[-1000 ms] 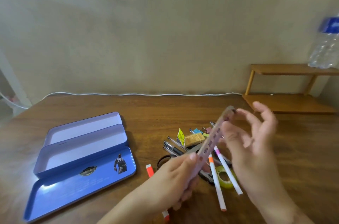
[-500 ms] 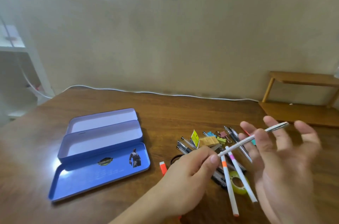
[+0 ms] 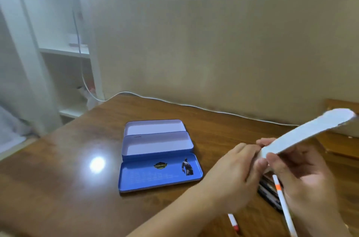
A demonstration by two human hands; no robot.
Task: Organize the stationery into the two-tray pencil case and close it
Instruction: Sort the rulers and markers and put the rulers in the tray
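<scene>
A white shelf unit stands at far left beyond the wooden worktop, on which the blue pencil case lies open with both trays showing nothing inside. Right of it the left hand and right hand both pinch the near end of a pale, blurred ruler, held above the worktop and slanting up to the right. Beneath the hands lie white markers and dark pens.

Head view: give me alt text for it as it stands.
Both hands, left and right, hold a flat pale ruler above the wooden table. Left of them, the blue two-tray pencil case lies open with both trays empty.
</scene>
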